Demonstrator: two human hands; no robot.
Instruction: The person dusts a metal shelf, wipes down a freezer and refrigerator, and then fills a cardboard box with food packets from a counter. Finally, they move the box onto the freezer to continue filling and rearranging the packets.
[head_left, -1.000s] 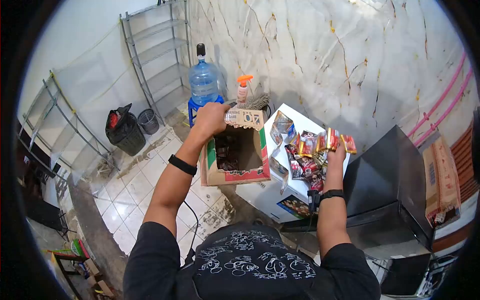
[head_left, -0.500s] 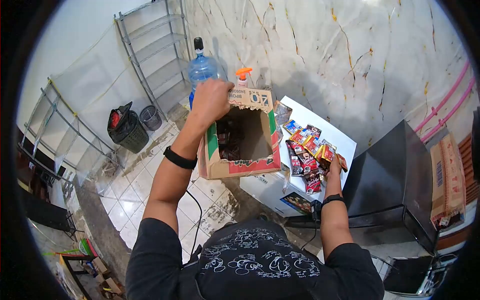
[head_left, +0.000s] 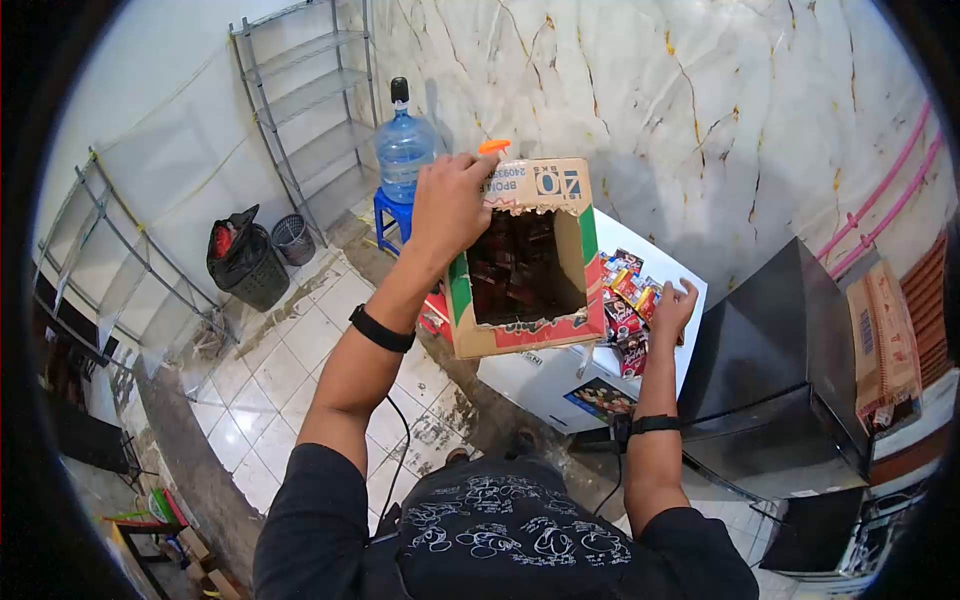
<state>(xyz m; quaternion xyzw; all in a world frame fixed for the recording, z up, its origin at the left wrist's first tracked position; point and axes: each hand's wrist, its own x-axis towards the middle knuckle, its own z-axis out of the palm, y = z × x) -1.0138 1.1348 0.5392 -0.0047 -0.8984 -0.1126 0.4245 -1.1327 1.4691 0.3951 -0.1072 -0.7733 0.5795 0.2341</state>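
My left hand point(head_left: 452, 205) grips the top left edge of a cardboard box point(head_left: 528, 338), whose torn opening faces me. Dark red packets point(head_left: 515, 262) lie inside the box. Under and behind it is a white freezer-like cabinet point(head_left: 535, 373). Red and yellow sachets point(head_left: 630, 290) are spread on the cabinet's top, some hidden by the box. My right hand point(head_left: 672, 308) is at the right edge of the sachets, its fingers apart and slightly curled, with nothing seen between them.
A blue water bottle point(head_left: 405, 150) stands on a blue stool point(head_left: 391, 215) behind my left hand. Left are a wire shelf point(head_left: 305, 105), a black-lined bin point(head_left: 250, 270) and a grey basket point(head_left: 293, 240). A dark cabinet point(head_left: 765, 370) is at the right, beside a cardboard box point(head_left: 882, 340).
My left hand has moved the box to the right, over part of the sachets. My right hand has let go of the sachets it touched, and its fingers have spread.
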